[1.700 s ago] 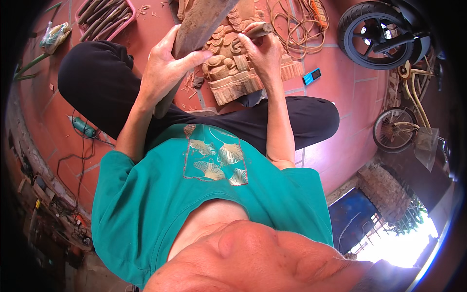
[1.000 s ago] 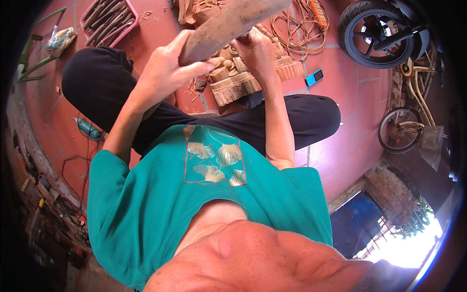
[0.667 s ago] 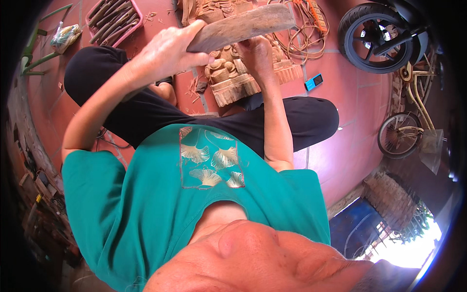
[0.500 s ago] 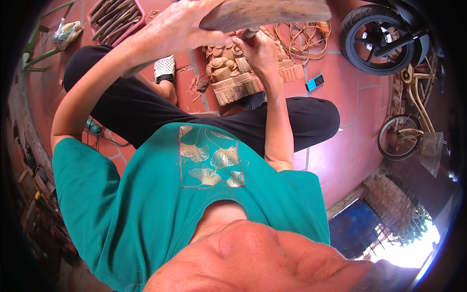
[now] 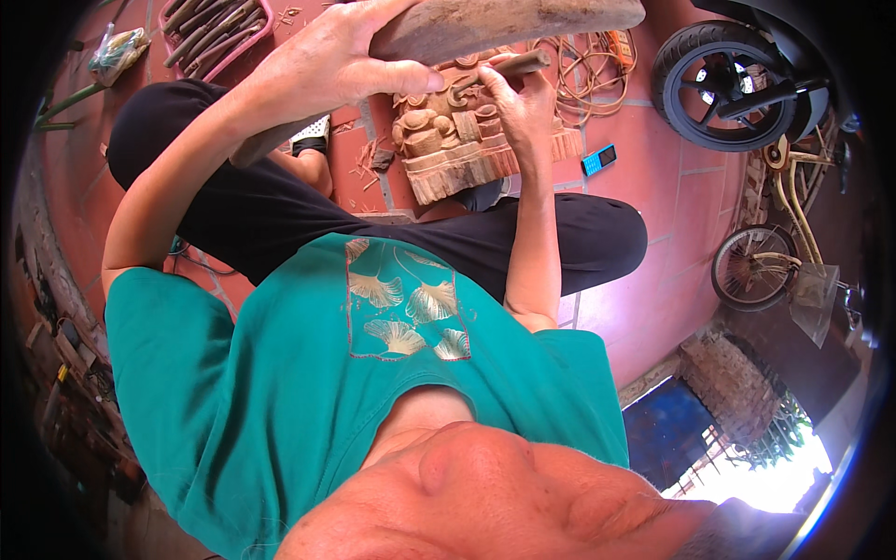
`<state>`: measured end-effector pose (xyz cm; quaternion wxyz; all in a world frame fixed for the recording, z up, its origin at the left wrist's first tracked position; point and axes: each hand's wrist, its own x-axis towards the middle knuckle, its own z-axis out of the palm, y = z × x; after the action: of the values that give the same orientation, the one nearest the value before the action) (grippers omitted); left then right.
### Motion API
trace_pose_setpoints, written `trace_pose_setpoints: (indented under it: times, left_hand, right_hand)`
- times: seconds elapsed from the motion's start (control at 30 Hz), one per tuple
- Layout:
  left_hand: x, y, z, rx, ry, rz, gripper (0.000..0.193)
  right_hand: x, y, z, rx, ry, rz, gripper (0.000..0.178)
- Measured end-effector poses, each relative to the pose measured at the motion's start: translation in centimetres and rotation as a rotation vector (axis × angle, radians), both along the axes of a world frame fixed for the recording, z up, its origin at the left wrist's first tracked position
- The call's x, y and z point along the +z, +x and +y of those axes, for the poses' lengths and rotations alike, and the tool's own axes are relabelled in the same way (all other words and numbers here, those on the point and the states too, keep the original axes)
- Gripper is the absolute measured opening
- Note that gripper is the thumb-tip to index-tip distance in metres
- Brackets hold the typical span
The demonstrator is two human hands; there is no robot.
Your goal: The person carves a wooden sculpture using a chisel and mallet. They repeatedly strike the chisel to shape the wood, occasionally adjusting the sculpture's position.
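Note:
My left hand [image 5: 341,70] is closed round a heavy wooden mallet [image 5: 513,22], raised across the top of the view. The mallet's other end sticks out below my forearm. Under it, my right hand [image 5: 525,114] grips a carving chisel [image 5: 525,63] by its round wooden handle, the butt pointing right. The chisel's lower end is over a carved wooden block [image 5: 457,173] with rounded, scroll-like relief, and its cutting edge cannot be made out. Mallet and chisel appear apart. The block lies on the floor in front of my folded legs.
A pink basket [image 5: 265,39] of tool handles stands far left, near a plastic bag [image 5: 119,47]. Wood shavings [image 5: 369,168] lie left of the block. To its right are a coiled orange cord [image 5: 583,79], a blue phone [image 5: 599,160], a motorbike wheel [image 5: 714,84] and a bicycle [image 5: 758,266].
The chisel handle, mostly hidden before, now shows and leans to the right in my right hand. The mallet has tilted, and its lower end shows more below my left forearm.

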<state>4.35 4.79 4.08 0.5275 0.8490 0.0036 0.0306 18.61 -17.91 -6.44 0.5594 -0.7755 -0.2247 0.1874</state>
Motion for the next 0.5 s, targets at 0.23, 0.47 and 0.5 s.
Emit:
trace_pose_setpoints:
  times: [0.23, 0.47, 0.5]
  left_hand:
    - [4.5, 0.3, 0.3, 0.003, -0.051, 0.186, 0.058]
    - [2.5, 0.3, 0.5, -0.069, -0.072, 0.072, 0.056]
    - [2.4, 0.2, 0.5, -0.082, -0.066, 0.054, 0.056]
  right_hand:
    - [0.5, -0.5, 0.2, 0.032, -0.128, -0.101, 0.018]
    - [0.9, -1.0, 0.2, 0.105, -0.064, -0.169, 0.016]
    - [0.8, -1.1, 0.3, 0.118, -0.096, -0.193, 0.015]
